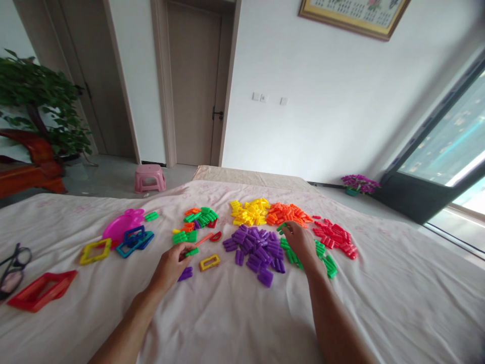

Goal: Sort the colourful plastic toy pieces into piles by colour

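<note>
My left hand pinches a small green plastic building piece just in front of a mixed pile of mostly green pieces. Over on the right, my right hand is closed on another green piece, above the green pile. Between the hands lies a purple pile. Behind it are a yellow pile and an orange pile. The red pile is right of my right hand. A yellow rectangular frame and a purple piece lie beside my left hand.
At the left lie a magenta plate, a yellow frame, blue frames, a red frame and eyeglasses. A wrinkled pale cloth covers the surface. A pink stool stands beyond it.
</note>
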Tool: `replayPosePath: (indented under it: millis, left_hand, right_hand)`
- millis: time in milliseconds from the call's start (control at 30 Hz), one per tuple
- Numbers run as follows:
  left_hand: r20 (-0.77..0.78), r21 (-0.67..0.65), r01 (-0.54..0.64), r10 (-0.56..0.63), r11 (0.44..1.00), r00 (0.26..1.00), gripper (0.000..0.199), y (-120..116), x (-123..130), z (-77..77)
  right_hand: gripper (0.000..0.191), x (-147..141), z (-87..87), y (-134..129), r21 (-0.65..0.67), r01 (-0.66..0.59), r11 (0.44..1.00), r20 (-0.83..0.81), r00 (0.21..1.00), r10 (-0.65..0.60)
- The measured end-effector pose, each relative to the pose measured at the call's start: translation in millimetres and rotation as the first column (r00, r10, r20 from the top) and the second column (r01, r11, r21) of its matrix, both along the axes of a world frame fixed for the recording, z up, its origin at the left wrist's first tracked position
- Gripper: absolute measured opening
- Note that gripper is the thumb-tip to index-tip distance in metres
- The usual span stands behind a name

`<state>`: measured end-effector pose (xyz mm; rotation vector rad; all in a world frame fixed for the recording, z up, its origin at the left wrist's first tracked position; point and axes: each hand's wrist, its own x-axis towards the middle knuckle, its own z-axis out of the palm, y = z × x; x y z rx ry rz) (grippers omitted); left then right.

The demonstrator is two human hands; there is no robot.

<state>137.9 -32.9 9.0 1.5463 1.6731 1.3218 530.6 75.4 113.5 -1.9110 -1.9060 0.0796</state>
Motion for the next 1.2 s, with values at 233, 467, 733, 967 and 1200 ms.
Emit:
replayPosePath:
  millis: [233, 467, 733, 967, 1200]
  left_hand:
    - [-0.055, -0.015, -0.009, 0.008, 1.000, 0.998, 0.031, -1, -2, 0.0]
    - [0.101, -0.077, 0.007, 0.001, 0.997, 0.995, 0.041, -4, 0, 8.3]
    - [0.321, -0.121, 0.111, -0.067, 0.987, 0.945, 0.041, -8, 11, 17.1]
    - [0.308, -0.112, 0.241, -0.197, 0.964, 0.931, 0.034, -12, 25, 24.6]
    - [0.277, -0.088, 0.215, -0.184, 0.973, 0.943, 0.034, -11, 25, 25.3]
  right_hand:
    - [0.034, 46, 1.2, 1, -0.140, 0.228, 0.964, 0.200, 0.960, -0.198]
    - [0.027, 5, 3.0, -2, 0.040, -0.032, 0.999, -0.030, 0.999, 0.033]
    - [0.023, -117, -12.3, -61, 0.117, -0.684, 0.720, -0.277, 0.673, 0.685]
    - [0.025, -155, -40.6, -86, 0.078, -0.721, 0.689, -0.333, 0.632, 0.699]
    - [0.014, -153, -43.5, -81, 0.150, -0.713, 0.685, -0.332, 0.616, 0.714]
